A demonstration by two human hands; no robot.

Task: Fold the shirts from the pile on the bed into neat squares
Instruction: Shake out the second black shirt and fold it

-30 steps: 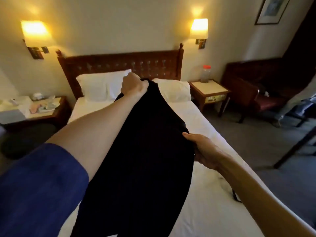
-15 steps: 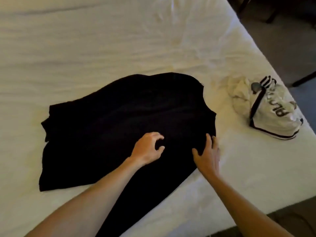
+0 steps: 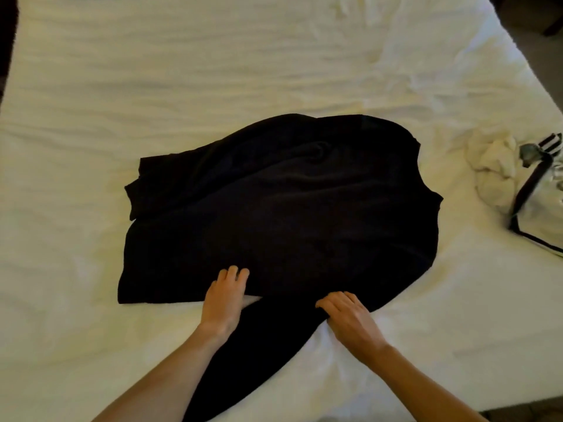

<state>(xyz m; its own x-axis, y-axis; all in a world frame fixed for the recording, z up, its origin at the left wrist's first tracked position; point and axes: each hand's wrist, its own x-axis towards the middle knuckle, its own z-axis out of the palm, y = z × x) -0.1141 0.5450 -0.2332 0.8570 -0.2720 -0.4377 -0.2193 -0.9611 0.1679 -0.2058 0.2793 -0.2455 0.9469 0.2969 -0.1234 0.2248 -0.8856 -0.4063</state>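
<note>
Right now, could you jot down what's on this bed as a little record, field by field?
surface: white bed sheet, wrinkled
main item: black fabric shirt, spread out but rumpled, a long part trailing toward the near edge
left hand: rests on the shirt's near edge, fingers fairly straight
right hand: on the trailing part, fingertips curled into the cloth
other clothing: crumpled white garment with black stripes, apart from the shirt, at the right edge
folding: not yet a neat square
</note>
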